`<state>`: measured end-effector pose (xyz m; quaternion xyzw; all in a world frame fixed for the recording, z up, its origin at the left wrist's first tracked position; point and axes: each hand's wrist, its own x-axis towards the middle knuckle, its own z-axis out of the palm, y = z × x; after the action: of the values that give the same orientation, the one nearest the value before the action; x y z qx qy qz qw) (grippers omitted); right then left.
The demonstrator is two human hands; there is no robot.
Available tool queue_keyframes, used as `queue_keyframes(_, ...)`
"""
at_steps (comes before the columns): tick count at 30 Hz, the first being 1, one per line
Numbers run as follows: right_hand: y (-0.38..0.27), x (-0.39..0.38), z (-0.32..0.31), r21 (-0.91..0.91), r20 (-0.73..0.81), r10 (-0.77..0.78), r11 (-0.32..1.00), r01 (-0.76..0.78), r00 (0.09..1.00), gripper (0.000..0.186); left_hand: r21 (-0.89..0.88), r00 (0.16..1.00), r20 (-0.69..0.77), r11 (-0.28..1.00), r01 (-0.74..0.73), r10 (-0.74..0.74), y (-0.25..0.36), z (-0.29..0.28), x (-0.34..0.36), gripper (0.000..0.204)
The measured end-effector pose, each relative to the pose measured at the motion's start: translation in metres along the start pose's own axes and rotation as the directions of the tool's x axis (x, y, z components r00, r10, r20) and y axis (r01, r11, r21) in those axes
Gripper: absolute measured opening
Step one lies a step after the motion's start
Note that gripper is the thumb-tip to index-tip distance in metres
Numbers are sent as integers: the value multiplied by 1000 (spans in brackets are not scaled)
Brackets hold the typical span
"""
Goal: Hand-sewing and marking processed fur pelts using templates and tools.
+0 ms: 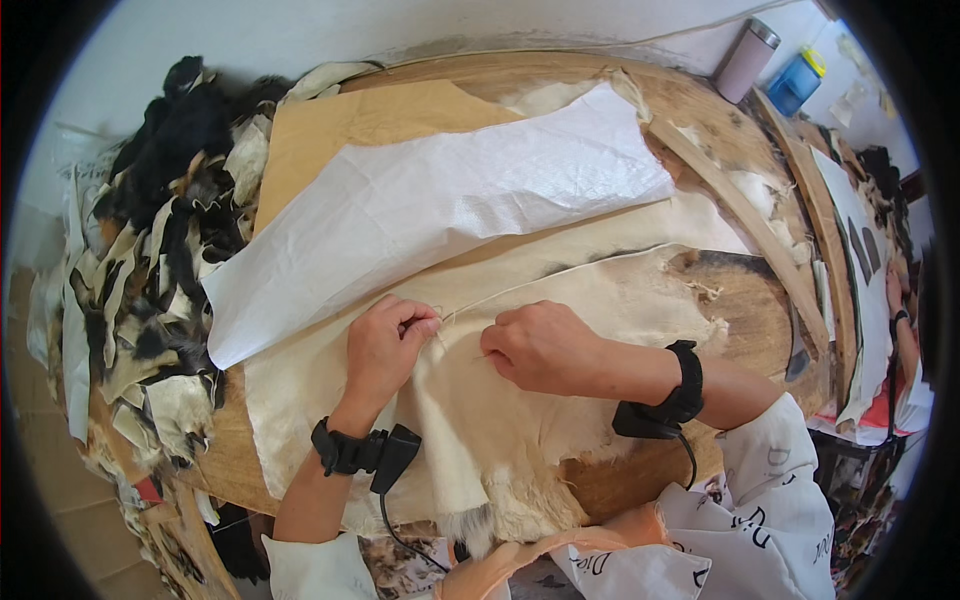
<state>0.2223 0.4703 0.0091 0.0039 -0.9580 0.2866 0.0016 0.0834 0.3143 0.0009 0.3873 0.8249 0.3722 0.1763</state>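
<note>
A cream hide (600,320) with ragged, furry edges lies in front of me over another pale hide (290,410). My left hand (382,345) is closed, pinching the upper edge of the top hide between thumb and fingers. Fine pale thread (448,316) shows beside those fingertips. To the right, my right hand (535,345) is curled shut just above the same hide, a short way from the left. Whatever its fingertips hold is too small to make out. Below the left hand, the hide falls in a fold toward my lap.
A white plastic sheet (450,190) and tan paper (350,115) lie across the wooden table (750,310). Fur scraps (160,290) pile up at left. Wooden strips (745,215), a pink flask (747,62) and a blue bottle (796,82) are at right, near another person's hand (895,290).
</note>
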Motion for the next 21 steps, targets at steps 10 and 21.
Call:
queue_keyframes(10, -37, 1, -52, 849, 318, -572, 527, 42, 756, 13, 58, 996, -64, 997, -53, 57, -2, -1, -1, 13)
queue_keyframes(21, -7, 18, 2, 411, -22, 52, 911, -38, 998, 15, 211, 989, -144, 975, 70, -40, 16, -14, -24, 22)
